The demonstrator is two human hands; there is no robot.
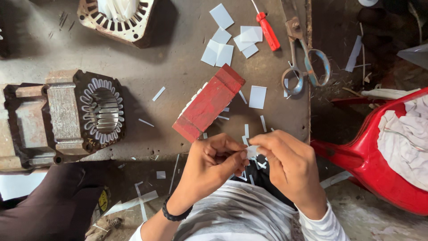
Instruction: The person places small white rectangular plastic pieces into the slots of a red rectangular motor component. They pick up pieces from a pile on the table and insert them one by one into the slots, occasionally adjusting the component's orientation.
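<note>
My left hand (213,164) and my right hand (290,167) meet near the front edge of the bench, both pinching a small white slip of insulating paper (252,151) between their fingertips. A black band sits on my left wrist. Just beyond my hands lies a red wooden block (209,102), set diagonally, with white paper strips showing beneath its left side. A motor stator (101,111) with white paper liners in its slots stands at the left, its bore facing me.
Cut white paper pieces (218,52) lie scattered over the grey bench (169,67). A red-handled screwdriver (267,30) and scissors (307,62) rest at the back right. Another stator (118,18) sits at the top. A red plastic chair (379,156) holds white cloth at right.
</note>
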